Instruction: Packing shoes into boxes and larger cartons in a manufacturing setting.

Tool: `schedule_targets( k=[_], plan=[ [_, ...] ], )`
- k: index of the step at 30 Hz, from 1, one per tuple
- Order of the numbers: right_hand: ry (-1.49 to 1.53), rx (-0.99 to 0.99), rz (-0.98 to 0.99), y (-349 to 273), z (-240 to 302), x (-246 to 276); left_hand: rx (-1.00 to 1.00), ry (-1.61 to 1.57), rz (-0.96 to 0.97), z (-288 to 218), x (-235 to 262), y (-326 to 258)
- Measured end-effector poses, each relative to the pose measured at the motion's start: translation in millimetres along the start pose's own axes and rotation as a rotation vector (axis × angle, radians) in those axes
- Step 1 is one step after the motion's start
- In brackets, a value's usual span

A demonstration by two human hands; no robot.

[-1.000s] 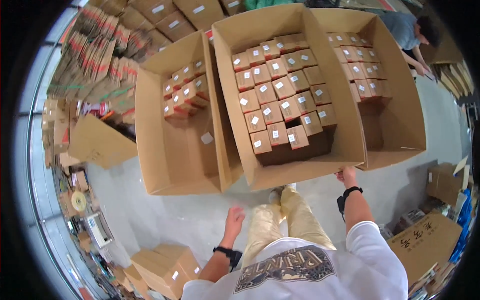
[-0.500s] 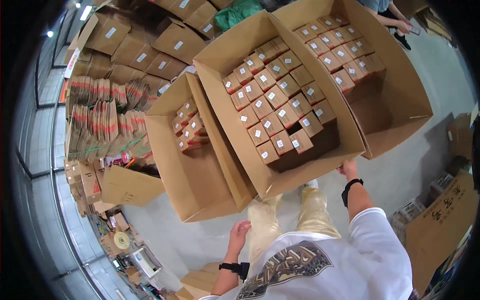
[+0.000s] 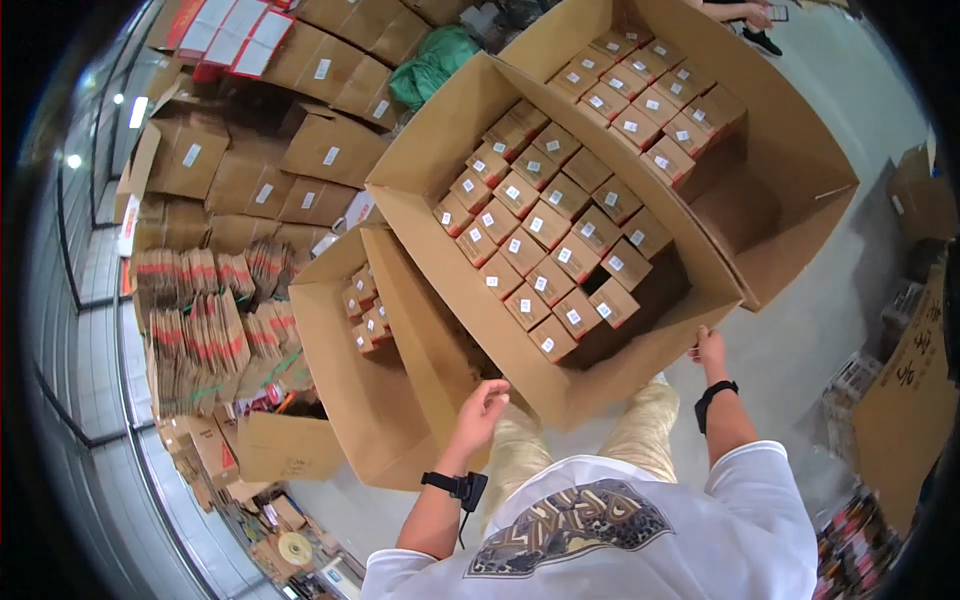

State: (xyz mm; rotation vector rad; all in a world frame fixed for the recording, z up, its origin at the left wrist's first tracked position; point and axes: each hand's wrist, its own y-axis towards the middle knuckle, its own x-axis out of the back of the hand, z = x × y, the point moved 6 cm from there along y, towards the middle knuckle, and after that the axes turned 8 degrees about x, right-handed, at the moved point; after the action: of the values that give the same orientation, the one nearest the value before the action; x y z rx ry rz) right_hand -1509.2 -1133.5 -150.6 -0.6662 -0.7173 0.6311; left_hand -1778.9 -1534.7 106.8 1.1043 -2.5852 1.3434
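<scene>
In the head view a large open carton [image 3: 640, 375] stands in front of me, with rows of small brown boxes [image 3: 545, 225] inside, each bearing a white label. At its near right rim is my right hand [image 3: 709, 347], fingers curled against the cardboard; part of the grip is hidden. My left hand [image 3: 483, 410] is raised beside the carton's near left wall, fingers loosely apart and holding nothing. Another open carton [image 3: 345, 360] on the left contains several small boxes, partly covered by an upright cardboard panel [image 3: 415, 335].
To the right, a third large carton [image 3: 800, 170] also contains small boxes. Bundles of folded cardboard [image 3: 210, 330] and stacked cartons [image 3: 225, 175] line the left side, near a green plastic bag [image 3: 430, 68]. At the top right, another person's hand [image 3: 755, 15] appears beside a phone.
My left hand has risen toward the large carton's near left wall. My right hand stays at the near right rim. The view has shifted, and the cartons appear lower and nearer my legs.
</scene>
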Motion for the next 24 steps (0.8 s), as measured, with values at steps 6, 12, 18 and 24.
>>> schedule_targets(
  k=[6,12,18,24],
  plan=[
    [-0.389,0.398,-0.852,-69.7,62.3,-13.9,-0.204,0.127,0.042,8.5,123.3,169.4],
    [0.111,0.039,0.088,-126.2,40.2,-210.0,-0.217,0.397,0.100,-33.2,160.8,309.5],
    [0.194,0.070,0.544,-122.6,112.7,-405.8,-0.145,0.903,0.304,-38.1,218.8,376.6],
    [0.508,-0.010,0.171,-40.7,92.3,-427.1,-0.229,1.108,0.195,-110.6,278.4,496.9]
  ],
)
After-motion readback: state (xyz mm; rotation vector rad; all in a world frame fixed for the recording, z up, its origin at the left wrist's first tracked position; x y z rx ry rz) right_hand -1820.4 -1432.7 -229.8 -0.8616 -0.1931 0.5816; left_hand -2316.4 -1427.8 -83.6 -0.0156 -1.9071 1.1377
